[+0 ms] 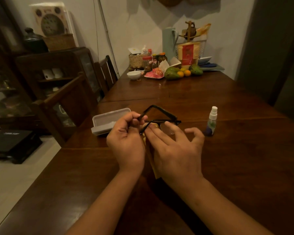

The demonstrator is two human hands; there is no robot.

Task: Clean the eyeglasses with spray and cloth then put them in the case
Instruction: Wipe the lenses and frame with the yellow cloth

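Black-framed eyeglasses (pixel 161 116) are held above the wooden table (pixel 227 158), their arms unfolded and pointing away from me. My left hand (pixel 126 141) pinches the frame at its left hinge. My right hand (pixel 173 150) presses a yellowish cloth (pixel 154 167) against the left lens, index and middle fingers lying straight over it; the cloth hangs down between my hands. A white glasses case (pixel 109 122) lies open on the table just left of my left hand. A small clear spray bottle (pixel 211 122) with a white cap stands upright to the right of my right hand.
At the table's far end stand a white bowl (pixel 133 75), jars, a woven basket, a pink plate and fruit (pixel 172 72). Dark wooden chairs (pixel 64 102) line the table's left side, with a cabinet behind them. A dark wall is on the right.
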